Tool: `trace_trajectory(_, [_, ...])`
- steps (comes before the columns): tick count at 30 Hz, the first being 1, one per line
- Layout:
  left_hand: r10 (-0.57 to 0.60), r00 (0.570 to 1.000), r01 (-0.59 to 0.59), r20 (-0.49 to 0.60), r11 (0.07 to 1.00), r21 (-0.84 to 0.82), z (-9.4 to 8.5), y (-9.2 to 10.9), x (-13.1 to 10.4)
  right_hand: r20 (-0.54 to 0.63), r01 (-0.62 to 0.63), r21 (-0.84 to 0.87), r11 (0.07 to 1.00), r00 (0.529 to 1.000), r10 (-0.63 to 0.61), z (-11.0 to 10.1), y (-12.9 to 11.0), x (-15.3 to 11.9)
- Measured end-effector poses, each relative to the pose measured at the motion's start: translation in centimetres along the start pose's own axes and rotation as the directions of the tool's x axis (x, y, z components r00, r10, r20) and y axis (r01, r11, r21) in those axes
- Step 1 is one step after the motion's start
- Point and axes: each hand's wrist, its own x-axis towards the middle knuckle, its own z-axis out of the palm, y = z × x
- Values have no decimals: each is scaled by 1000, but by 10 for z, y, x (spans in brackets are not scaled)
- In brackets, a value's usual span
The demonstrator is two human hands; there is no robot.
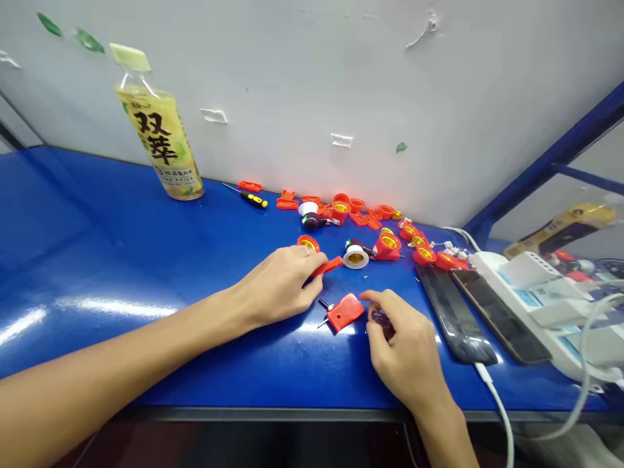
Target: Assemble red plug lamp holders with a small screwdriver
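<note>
My left hand [287, 283] pinches a flat red plastic piece [329, 266] between thumb and fingers, just above the blue table. Behind its fingers is a red socket [309, 243] with a brass-coloured inside. My right hand [402, 341] is curled around a dark, glossy object [383, 323], mostly hidden by the fingers. Between the hands lies a red plastic housing [345, 312] with a small round hole; a thin metal shaft and a dark piece stick out at its left. A white-rimmed socket [355, 257] sits just beyond it.
Red sockets and flat red parts [340, 208] lie along the wall, with a yellow-black screwdriver [254, 199] and a drink bottle [163, 133] to their left. Two phones [455, 315] and a white power strip [531, 299] with cables occupy the right side of the table [146, 260].
</note>
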Motion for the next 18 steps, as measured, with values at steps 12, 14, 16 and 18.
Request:
trace_trajectory(12, [155,984,-172,87,954,247,4,-3,-3,-8,-11,-11,1000,1000,11,-1,-1,2])
trace_trajectory(14, [147,985,-163,86,960,229,3,-3,-3,-13,-19,3,1000,1000,19,-1,0,1])
trace_trajectory(16, [136,987,-151,87,967,204,2,-4,-4,-17,-21,9,1000,1000,21,0,0,0])
trace_trajectory(18, [128,988,-143,88,972,189,2,-4,-4,-12,-18,5,1000,1000,18,0,0,0])
